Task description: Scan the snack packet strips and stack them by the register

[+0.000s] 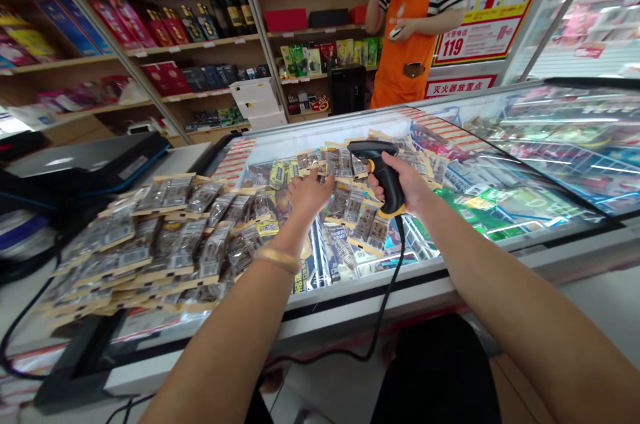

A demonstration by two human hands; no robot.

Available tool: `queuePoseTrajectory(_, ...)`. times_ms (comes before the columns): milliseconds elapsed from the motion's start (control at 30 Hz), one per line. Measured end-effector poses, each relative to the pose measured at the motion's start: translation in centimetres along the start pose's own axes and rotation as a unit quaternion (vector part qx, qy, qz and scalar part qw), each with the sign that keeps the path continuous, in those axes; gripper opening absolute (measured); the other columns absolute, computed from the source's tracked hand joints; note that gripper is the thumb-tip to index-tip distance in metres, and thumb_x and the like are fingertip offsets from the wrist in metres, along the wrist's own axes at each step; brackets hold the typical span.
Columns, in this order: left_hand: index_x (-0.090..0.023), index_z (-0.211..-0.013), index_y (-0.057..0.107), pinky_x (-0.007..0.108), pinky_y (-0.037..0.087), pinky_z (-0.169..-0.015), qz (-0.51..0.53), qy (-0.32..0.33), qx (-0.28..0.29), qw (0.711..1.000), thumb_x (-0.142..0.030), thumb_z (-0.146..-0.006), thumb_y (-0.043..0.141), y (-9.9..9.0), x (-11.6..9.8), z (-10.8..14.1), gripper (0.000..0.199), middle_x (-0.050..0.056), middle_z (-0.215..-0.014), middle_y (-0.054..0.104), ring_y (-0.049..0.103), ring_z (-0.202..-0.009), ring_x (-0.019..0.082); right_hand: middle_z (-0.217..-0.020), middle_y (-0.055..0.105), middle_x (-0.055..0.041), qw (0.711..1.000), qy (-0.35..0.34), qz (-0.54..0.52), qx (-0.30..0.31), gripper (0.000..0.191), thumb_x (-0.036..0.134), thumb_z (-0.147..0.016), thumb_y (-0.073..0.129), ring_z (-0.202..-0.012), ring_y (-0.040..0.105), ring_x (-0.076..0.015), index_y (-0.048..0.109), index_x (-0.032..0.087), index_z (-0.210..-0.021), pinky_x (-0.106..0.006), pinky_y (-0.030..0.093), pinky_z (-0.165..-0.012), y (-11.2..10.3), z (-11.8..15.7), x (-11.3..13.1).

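Observation:
My right hand (pixel 407 184) is wrapped round the grip of a black and yellow handheld barcode scanner (pixel 390 185), whose head points left over the packets. Its cable hangs down from the grip. My left hand (pixel 309 194), with a gold bangle (pixel 278 259) on the wrist, reaches over the freezer's glass top with its fingers spread. The fingertips are at the edge of some flat clear packets (pixel 340 163) with tan edges and dark contents; whether they touch one I cannot tell. More such packets (pixel 350 205) lie between and below the hands.
A large heap of similar packets (pixel 170 244) covers the left end of the glass-topped freezer (pixel 425 291). Behind it stands a person in an orange apron (pixel 404 31). Stocked shelves (pixel 200 44) line the back. The scanner's cable (pixel 383 317) loops down past the front edge.

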State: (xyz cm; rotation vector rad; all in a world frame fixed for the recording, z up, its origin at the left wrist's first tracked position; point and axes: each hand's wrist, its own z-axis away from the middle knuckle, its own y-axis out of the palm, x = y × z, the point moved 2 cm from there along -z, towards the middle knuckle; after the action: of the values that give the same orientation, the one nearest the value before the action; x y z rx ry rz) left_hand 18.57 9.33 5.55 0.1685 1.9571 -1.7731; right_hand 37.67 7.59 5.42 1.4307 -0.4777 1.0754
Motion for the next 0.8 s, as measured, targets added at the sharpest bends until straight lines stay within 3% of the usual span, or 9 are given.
queuePoseTrajectory(167, -0.025, -0.123, 0.068, 0.045, 0.045, -0.097, 0.105, 0.037, -0.002, 0.994, -0.044, -0.083, 0.061, -0.6, 0.9, 1.5, 0.045, 0.015, -0.114, 0.071, 0.057, -0.122, 0.035, -0.057, 0.057, 0.0, 1.0, -0.003, 0.009, 0.005, 0.031, 0.048, -0.092, 0.055, -0.042, 0.049, -0.0103, 0.056, 0.017, -0.086, -0.02, 0.043, -0.039, 0.0, 0.1, -0.2)
queuePoseTrajectory(233, -0.022, -0.124, 0.067, 0.037, 0.05, -0.087, 0.198, 0.025, -0.017, 0.98, -0.032, -0.074, 0.072, -0.5, 1.7, 1.6, 0.052, 0.012, -0.104, 0.072, 0.064, -0.109, 0.03, -0.057, 0.057, -0.0001, 1.0, 0.0, 0.011, 0.0, 0.031, 0.047, -0.093, 0.054, -0.042, 0.049, -0.0101, 0.057, 0.017, -0.086, -0.02, 0.043, -0.039, 0.1, 0.2, -0.2)
queuePoseTrajectory(333, -0.019, -0.137, 0.056, 0.029, 0.049, -0.064, 0.335, -0.041, -0.017, 0.941, -0.019, -0.065, 0.076, 0.1, 2.6, 1.7, 0.075, 0.007, -0.088, 0.068, 0.065, -0.074, 0.02, -0.057, 0.057, -0.0001, 1.0, 0.001, 0.012, -0.007, 0.031, 0.046, -0.095, 0.05, -0.042, 0.049, -0.01, 0.057, 0.017, -0.087, -0.02, 0.042, -0.038, 0.3, 0.4, -0.2)
queuePoseTrajectory(467, -0.015, -0.138, 0.052, 0.023, 0.039, -0.05, 0.482, -0.099, -0.013, 0.87, -0.015, -0.069, 0.068, 0.5, 3.4, 1.5, 0.071, -0.005, -0.063, 0.054, 0.048, -0.047, 0.011, -0.058, 0.056, 0.0002, 1.0, 0.002, 0.016, -0.005, 0.031, 0.047, -0.094, 0.052, -0.042, 0.049, -0.0098, 0.057, 0.017, -0.088, -0.019, 0.041, -0.039, 0.4, 0.5, -0.1)
queuePoseTrajectory(567, -0.012, -0.121, 0.062, 0.022, 0.041, -0.054, 0.543, -0.097, -0.07, 0.831, -0.015, -0.069, 0.064, 0.1, 4.1, 1.0, 0.052, -0.005, -0.062, 0.056, 0.05, -0.05, 0.01, -0.059, 0.056, 0.0006, 1.0, 0.0, 0.027, 0.012, 0.033, 0.05, -0.089, 0.058, -0.044, 0.049, -0.0098, 0.057, 0.017, -0.089, -0.019, 0.042, -0.041, 0.4, 0.5, -0.2)
queuePoseTrajectory(667, -0.013, -0.096, 0.068, 0.023, 0.047, -0.069, 0.584, -0.049, -0.16, 0.794, -0.017, -0.069, 0.064, -0.6, 4.6, 0.5, 0.028, 0.0, -0.074, 0.066, 0.061, -0.068, 0.011, -0.06, 0.057, 0.0006, 0.998, -0.01, 0.04, 0.041, 0.035, 0.052, -0.085, 0.063, -0.045, 0.049, -0.0101, 0.057, 0.018, -0.091, -0.02, 0.043, -0.041, 0.3, 0.6, -0.2)
queuePoseTrajectory(800, -0.016, -0.092, 0.068, 0.024, 0.05, -0.078, 0.645, -0.01, -0.202, 0.737, -0.022, -0.072, 0.064, -1.1, 4.6, 0.2, 0.022, 0.001, -0.083, 0.071, 0.065, -0.078, 0.012, -0.061, 0.057, 0.0008, 0.993, 0.015, 0.059, 0.1, 0.038, 0.053, -0.082, 0.067, -0.045, 0.048, -0.0102, 0.057, 0.018, -0.093, -0.02, 0.042, -0.041, 0.7, 1.0, -0.5)
